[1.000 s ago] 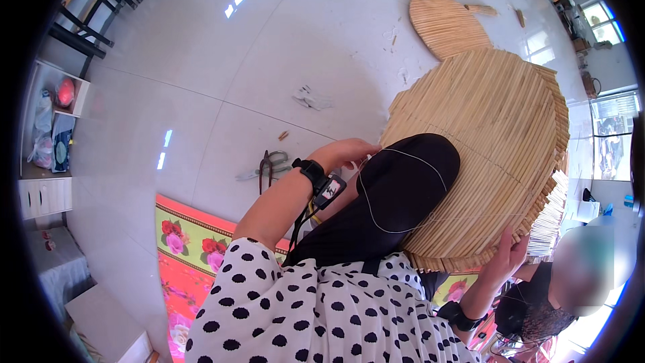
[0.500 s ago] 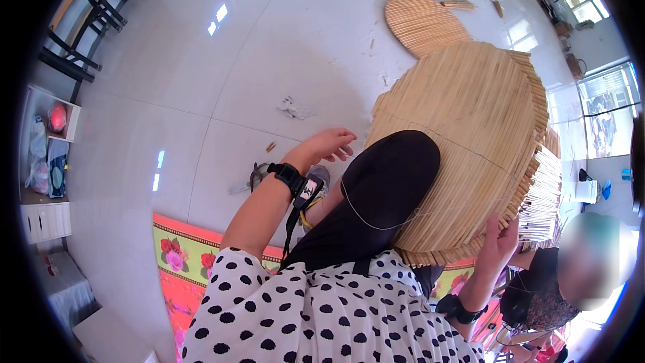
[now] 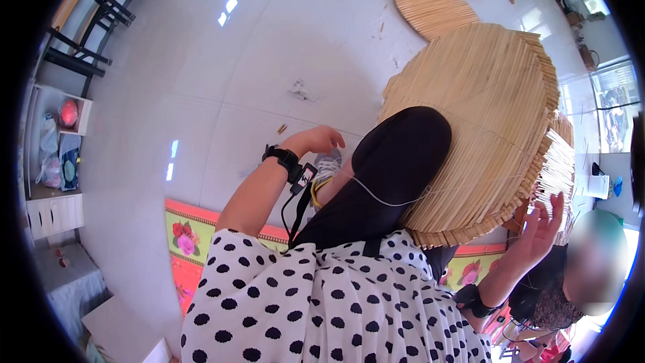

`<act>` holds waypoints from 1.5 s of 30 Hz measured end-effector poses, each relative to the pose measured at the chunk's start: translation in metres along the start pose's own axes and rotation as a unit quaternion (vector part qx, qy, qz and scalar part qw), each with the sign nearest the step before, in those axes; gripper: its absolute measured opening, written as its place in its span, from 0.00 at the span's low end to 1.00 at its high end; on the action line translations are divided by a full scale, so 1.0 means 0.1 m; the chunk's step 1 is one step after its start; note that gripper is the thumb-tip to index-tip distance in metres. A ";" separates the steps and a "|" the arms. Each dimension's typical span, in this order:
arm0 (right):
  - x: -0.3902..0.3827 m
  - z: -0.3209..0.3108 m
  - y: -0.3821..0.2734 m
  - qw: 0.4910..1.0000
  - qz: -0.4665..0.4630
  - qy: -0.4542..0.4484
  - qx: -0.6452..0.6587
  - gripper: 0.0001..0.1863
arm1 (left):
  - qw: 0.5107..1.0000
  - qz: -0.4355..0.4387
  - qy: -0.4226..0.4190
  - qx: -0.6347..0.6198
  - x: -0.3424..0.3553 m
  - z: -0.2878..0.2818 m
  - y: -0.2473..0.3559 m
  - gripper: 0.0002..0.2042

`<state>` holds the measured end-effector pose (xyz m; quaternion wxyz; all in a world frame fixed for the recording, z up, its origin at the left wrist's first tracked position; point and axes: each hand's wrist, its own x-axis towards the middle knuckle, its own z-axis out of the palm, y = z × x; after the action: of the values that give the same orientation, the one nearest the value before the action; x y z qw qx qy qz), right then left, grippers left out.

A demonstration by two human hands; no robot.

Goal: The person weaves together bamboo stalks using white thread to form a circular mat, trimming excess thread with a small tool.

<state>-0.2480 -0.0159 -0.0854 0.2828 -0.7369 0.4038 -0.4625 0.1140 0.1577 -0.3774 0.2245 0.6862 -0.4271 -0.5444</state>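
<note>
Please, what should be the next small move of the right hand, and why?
Perhaps the right hand should steady the disc by its near edge: this hand looks open and off the disc, while thread runs loosely from the disc across the knee.

Mid-frame, a knee (image 3: pixel 410 151) hides part of the stick panel (image 3: pixel 480 97); lower right, a co-worker's head (image 3: pixel 596 262) is blurred; the bottom edge crops the dotted shirt (image 3: pixel 336 302).

round panel (image 3: pixel 477 114) | parallel tan stalks (image 3: pixel 463 74), jagged rim (image 3: pixel 463 235) | broad face showing, beside leg (image 3: pixel 410 148) | pale cord (image 3: pixel 393 204) curving across leg
</note>
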 end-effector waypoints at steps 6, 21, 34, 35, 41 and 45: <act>0.03 -0.01 -0.01 0.999 -0.031 0.004 -0.018 0.24 | 0.993 0.004 -0.060 0.105 -0.10 0.45 -0.23 0.34; 0.02 0.07 -0.14 0.997 -0.063 0.050 0.013 0.23 | 0.907 -0.014 0.156 -0.391 -0.05 0.08 -0.21 0.09; -0.12 0.76 -0.70 0.938 -0.017 -0.342 0.060 0.16 | 0.901 0.260 0.145 -0.316 -1.45 -0.36 2.42 0.09; -0.13 0.82 -0.68 0.939 -0.016 -0.338 0.060 0.16 | 0.902 0.280 0.136 -0.298 -1.46 -0.29 2.53 0.09; -0.18 0.78 -0.65 0.946 0.001 -0.313 0.084 0.03 | 0.912 0.332 0.120 -0.211 -1.38 -0.11 2.82 0.06; -0.03 0.52 -0.61 0.952 -0.144 -0.266 -0.051 0.02 | 0.902 0.295 0.312 0.046 -1.48 -0.32 2.75 0.08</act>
<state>-0.1808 0.0207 -0.0604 0.2723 -0.8972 0.2262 -0.2641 0.0439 0.1286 -0.0726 0.4650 0.6729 -0.5428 -0.1904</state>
